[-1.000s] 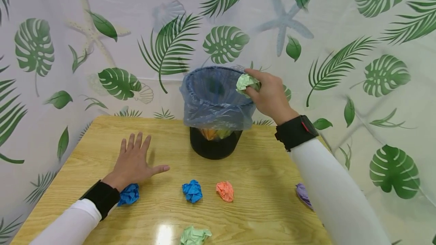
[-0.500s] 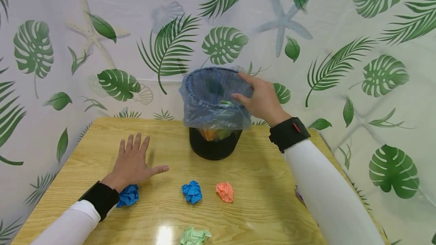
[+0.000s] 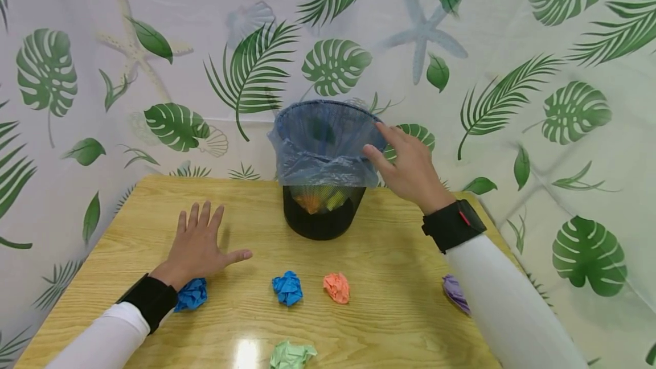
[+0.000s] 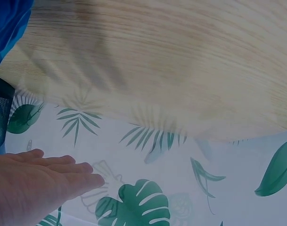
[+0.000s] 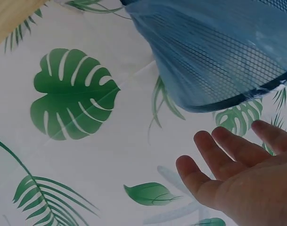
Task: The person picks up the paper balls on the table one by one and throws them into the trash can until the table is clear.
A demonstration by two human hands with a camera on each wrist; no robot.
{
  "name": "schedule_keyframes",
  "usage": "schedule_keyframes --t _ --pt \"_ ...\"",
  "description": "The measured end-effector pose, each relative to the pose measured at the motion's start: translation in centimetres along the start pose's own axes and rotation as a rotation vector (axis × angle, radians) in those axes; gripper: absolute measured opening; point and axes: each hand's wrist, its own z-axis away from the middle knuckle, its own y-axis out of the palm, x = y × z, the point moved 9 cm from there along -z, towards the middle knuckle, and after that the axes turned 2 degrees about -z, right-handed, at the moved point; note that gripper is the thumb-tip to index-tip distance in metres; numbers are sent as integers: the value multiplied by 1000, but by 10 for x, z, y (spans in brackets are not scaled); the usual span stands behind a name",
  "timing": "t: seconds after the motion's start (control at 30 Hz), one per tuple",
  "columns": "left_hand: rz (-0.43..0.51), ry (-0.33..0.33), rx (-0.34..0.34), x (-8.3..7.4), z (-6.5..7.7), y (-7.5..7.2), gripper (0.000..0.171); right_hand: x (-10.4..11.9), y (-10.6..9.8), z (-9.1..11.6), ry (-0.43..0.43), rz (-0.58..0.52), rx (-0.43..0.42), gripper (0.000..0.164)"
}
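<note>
A black mesh wastebasket stands at the back of the table, lined with a blue plastic bag folded over its rim. Crumpled orange and yellow paper shows through the mesh. Just right of the rim, my right hand holds nothing, fingers loosely spread; the right wrist view shows them beside the blue-lined rim. My left hand is spread flat with its thumb out, at the table's left. A crumpled blue paper ball lies partly hidden by the left wrist, and its blue side enters the left wrist view.
In front of the basket lie another blue paper ball and an orange one. A light green paper ball sits at the near edge of view. A purple one is partly behind the right sleeve. A leaf-patterned cloth hangs behind the table.
My right hand held a light green paper ball over the rim, let it go into the basket, then drew back slightly right and down. The left hand has stayed in place.
</note>
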Motion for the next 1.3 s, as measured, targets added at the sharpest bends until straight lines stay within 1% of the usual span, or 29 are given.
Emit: schedule_keyframes --t 0.17,0.23,0.33,0.47,0.67,0.77,0.97,1.17,1.3 --pt "-2 0 -18 0 1 -1 121 -16 1 20 9 -10 -28 64" --pt "-6 -2 -17 -1 1 -2 121 -23 4 28 17 -3 -38 64" --pt "-14 -4 -5 -1 1 -2 120 -36 10 42 42 20 -30 65" --pt "-16 -1 -2 -2 0 -2 121 -53 21 62 84 90 13 68" --pt "-14 3 -4 -3 1 0 121 -75 38 91 135 200 127 73" --pt "-15 8 -8 -3 1 0 121 -82 44 105 153 212 158 75" --pt "-17 9 -6 -2 3 2 121 -101 52 133 191 228 192 78" --pt "-12 12 -4 0 5 1 119 -118 55 155 215 248 221 83" --pt "-15 11 -5 1 5 2 120 -131 56 169 235 276 259 88"
